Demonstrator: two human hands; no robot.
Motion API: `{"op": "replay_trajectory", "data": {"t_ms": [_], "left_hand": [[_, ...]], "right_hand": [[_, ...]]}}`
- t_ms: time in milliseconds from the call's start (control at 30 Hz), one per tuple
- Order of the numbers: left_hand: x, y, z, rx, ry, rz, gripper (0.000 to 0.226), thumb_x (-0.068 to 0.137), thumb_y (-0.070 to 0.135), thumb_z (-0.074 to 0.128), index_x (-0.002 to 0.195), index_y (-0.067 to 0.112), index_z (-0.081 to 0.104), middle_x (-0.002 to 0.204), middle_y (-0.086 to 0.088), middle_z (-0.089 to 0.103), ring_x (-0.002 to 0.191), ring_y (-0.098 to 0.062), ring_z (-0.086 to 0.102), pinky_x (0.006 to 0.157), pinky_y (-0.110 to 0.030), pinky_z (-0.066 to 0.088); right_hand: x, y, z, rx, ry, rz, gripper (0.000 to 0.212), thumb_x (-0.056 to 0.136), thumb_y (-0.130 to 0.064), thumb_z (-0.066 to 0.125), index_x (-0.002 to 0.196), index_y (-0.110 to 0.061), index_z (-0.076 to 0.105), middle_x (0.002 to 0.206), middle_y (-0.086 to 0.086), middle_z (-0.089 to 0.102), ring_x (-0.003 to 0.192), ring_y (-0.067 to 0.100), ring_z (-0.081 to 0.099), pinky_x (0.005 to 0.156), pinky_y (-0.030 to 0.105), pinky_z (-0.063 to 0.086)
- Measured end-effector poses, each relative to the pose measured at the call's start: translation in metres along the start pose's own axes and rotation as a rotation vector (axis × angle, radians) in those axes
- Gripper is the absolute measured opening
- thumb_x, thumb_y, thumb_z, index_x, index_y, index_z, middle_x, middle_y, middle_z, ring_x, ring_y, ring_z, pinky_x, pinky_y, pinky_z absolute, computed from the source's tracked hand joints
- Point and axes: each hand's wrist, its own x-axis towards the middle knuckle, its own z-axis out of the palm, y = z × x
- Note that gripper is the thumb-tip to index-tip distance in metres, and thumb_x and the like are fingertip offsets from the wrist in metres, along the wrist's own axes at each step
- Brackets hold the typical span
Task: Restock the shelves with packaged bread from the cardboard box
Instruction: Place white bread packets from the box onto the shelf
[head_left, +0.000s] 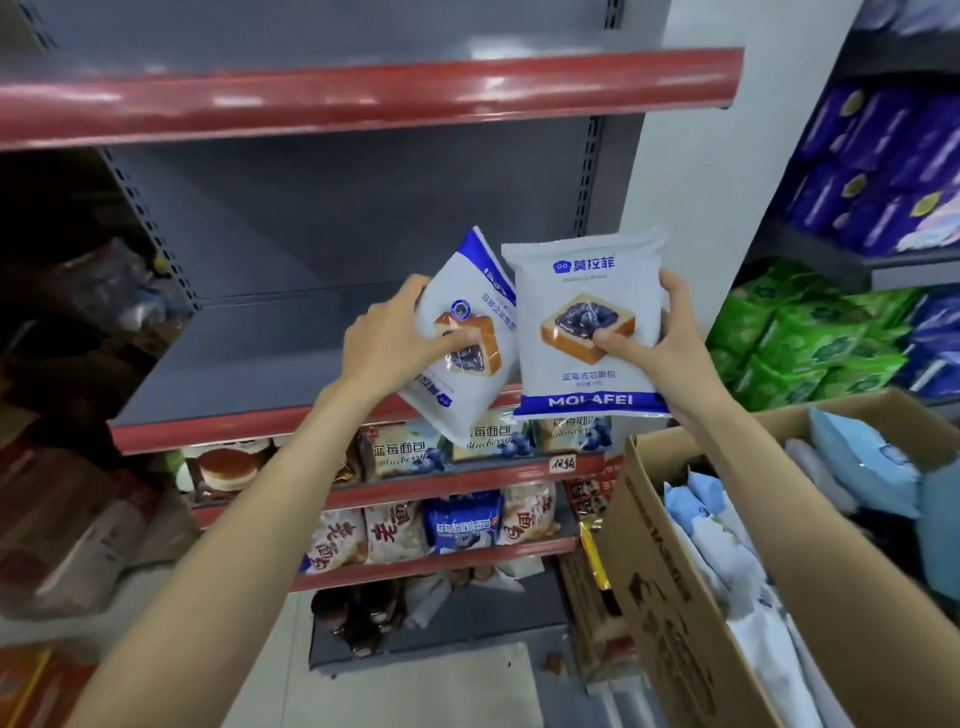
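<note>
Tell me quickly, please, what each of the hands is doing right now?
Left hand: grips the tilted bread packet.
Right hand: grips the upright bread packet.

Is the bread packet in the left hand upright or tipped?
Tipped. The left packet leans with its printing sideways and upside down, while the right packet is held upright.

- Two hands up: the left hand (387, 340) and the right hand (670, 340).
- Two white-and-blue bread packets, one per hand: the tilted packet (467, 338) and the upright packet (587, 325).
- One open cardboard box (670, 587).
- Five red-edged shelves (363, 96) in the unit ahead.
- Three blueberry bread packs (400, 454) in a row.
</note>
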Motion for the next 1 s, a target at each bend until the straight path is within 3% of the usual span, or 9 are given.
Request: {"op": "replay_trajectory", "data": {"t_ms": [133,367,467,567,667,733,867,933,1000], "left_hand": [[0.033,-0.001,0.028,-0.006,-0.02,-0.021,0.058,0.074,0.069,0.062,0.114,0.03,0.045,0.104,0.011,0.065,0.091,-0.019,0.059,0.073,-0.034,0.042],[0.086,0.005,0.075,-0.264,-0.004,-0.186,0.049,0.082,0.059,0.061,0.111,0.023,0.048,0.106,0.008,0.062,0.096,-0.02,0.06,0.086,-0.041,0.049],[0.109,0.001,0.1,-0.516,-0.01,-0.266,0.047,0.081,0.049,0.065,0.114,0.02,0.05,0.109,0.004,0.062,0.102,-0.021,0.061,0.093,-0.043,0.048],[0.132,0.0,0.126,-0.798,0.032,-0.285,0.026,0.091,0.027,0.061,0.112,0.019,0.047,0.108,0.0,0.062,0.094,-0.017,0.063,0.079,-0.029,0.052],[0.151,-0.005,0.156,-0.914,0.076,-0.22,0.032,0.094,0.015,0.054,0.124,0.015,0.043,0.111,0.003,0.06,0.09,-0.009,0.06,0.066,-0.011,0.048],[0.164,-0.014,0.175,-0.952,0.088,-0.17,0.043,0.095,0.012,0.051,0.136,0.017,0.037,0.125,0.003,0.056,0.105,-0.013,0.058,0.084,-0.02,0.049],[0.192,-0.026,0.198,-0.968,0.036,-0.171,0.047,0.098,0.017,0.047,0.141,0.026,0.029,0.138,0.003,0.049,0.121,-0.018,0.051,0.099,-0.036,0.045],[0.208,-0.025,0.202,-0.897,-0.013,-0.162,0.047,0.099,0.023,0.046,0.142,0.027,0.027,0.135,0.006,0.048,0.121,-0.017,0.049,0.099,-0.034,0.042],[0.225,-0.023,0.202,-0.688,-0.056,-0.128,0.046,0.096,0.034,0.05,0.138,0.024,0.035,0.132,0.001,0.047,0.121,-0.02,0.046,0.104,-0.037,0.038]], "right_hand": [[0.03,0.02,-0.011,-0.003,0.016,0.002,0.068,0.079,-0.01,0.073,0.127,-0.033,0.03,0.106,-0.001,0.065,0.081,0.018,0.071,0.064,0.035,0.06],[0.086,0.044,-0.029,0.027,0.027,0.036,0.065,0.08,-0.015,0.073,0.125,-0.032,0.029,0.11,0.004,0.065,0.087,0.022,0.07,0.072,0.04,0.059],[0.109,0.063,-0.029,0.066,0.084,0.066,0.062,0.081,-0.016,0.072,0.126,-0.027,0.031,0.111,0.005,0.064,0.089,0.02,0.07,0.077,0.044,0.057],[0.138,0.085,-0.025,0.12,0.124,0.064,0.065,0.081,-0.014,0.072,0.131,-0.023,0.032,0.116,0.007,0.062,0.094,0.021,0.069,0.078,0.043,0.057],[0.166,0.106,-0.016,0.055,0.096,-0.013,0.067,0.081,-0.01,0.073,0.134,-0.022,0.033,0.116,0.006,0.062,0.096,0.015,0.066,0.075,0.031,0.057],[0.184,0.118,-0.01,0.003,0.086,-0.084,0.065,0.082,-0.005,0.071,0.131,-0.025,0.034,0.117,0.004,0.059,0.098,0.01,0.064,0.074,0.021,0.053],[0.219,0.137,-0.001,-0.03,0.104,-0.154,0.07,0.081,0.001,0.069,0.137,-0.02,0.034,0.127,0.0,0.055,0.111,0.014,0.06,0.089,0.035,0.053],[0.233,0.141,0.005,-0.174,0.165,-0.165,0.071,0.082,-0.009,0.07,0.14,-0.02,0.032,0.12,0.001,0.056,0.112,0.018,0.054,0.096,0.038,0.047],[0.244,0.144,0.007,-0.601,0.283,-0.151,0.073,0.081,-0.03,0.071,0.142,-0.022,0.031,0.123,0.006,0.052,0.114,0.028,0.045,0.091,0.035,0.04]]}}
